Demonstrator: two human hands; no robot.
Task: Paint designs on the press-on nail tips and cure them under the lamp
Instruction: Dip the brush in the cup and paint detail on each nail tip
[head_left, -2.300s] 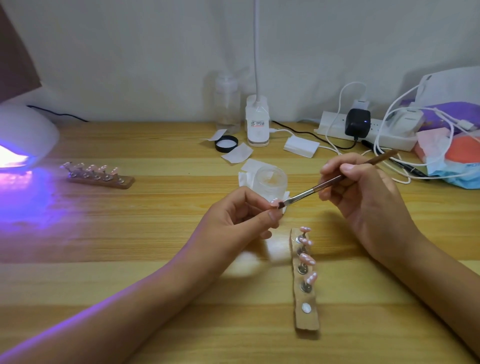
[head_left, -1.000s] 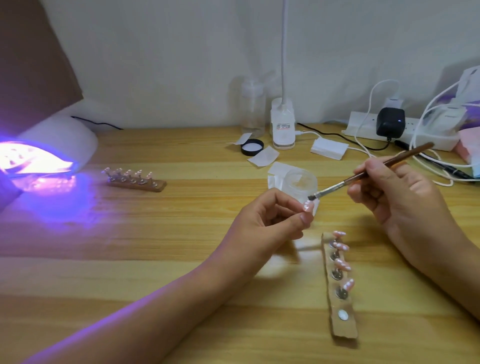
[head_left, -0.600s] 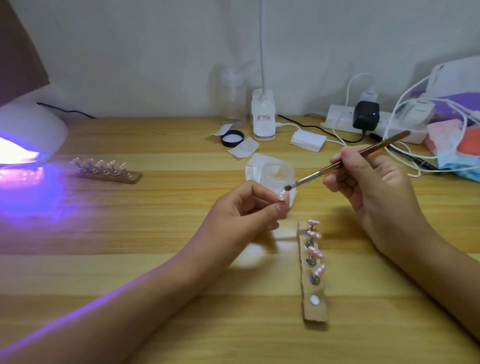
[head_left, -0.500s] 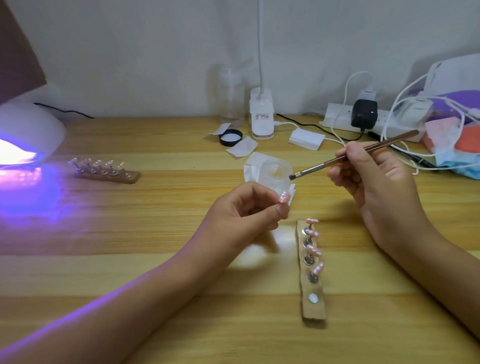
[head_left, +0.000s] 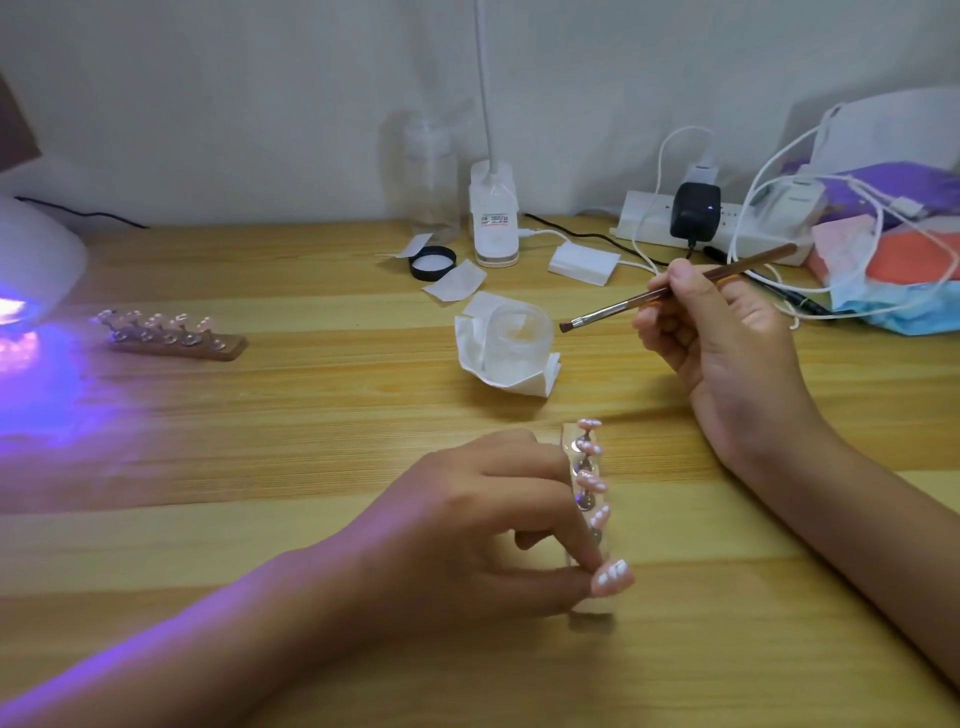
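Note:
My left hand (head_left: 483, 525) pinches a pink nail tip with white marks (head_left: 613, 576) low over the near end of a wooden holder strip (head_left: 589, 605), which carries several other pink tips (head_left: 589, 480) on pegs. My right hand (head_left: 722, 343) grips a brown-handled brush (head_left: 670, 293) in the air, its bristles pointing left beside a small clear cup (head_left: 517, 338) that stands on a white tissue. A second holder strip with several tips (head_left: 166, 335) lies at the left, near the glowing purple curing lamp (head_left: 31, 275).
Along the back of the wooden table (head_left: 260, 441) stand a clear bottle (head_left: 434, 176), a white desk-lamp base (head_left: 493, 218), a black lid (head_left: 432, 262), paper pads, a power strip with a black charger (head_left: 693, 210), tangled white cables and a pile of bags at the right.
My left hand has dropped from in front of the cup down to the near end of the holder strip, still pinching the tip. The brush has pulled away to the right.

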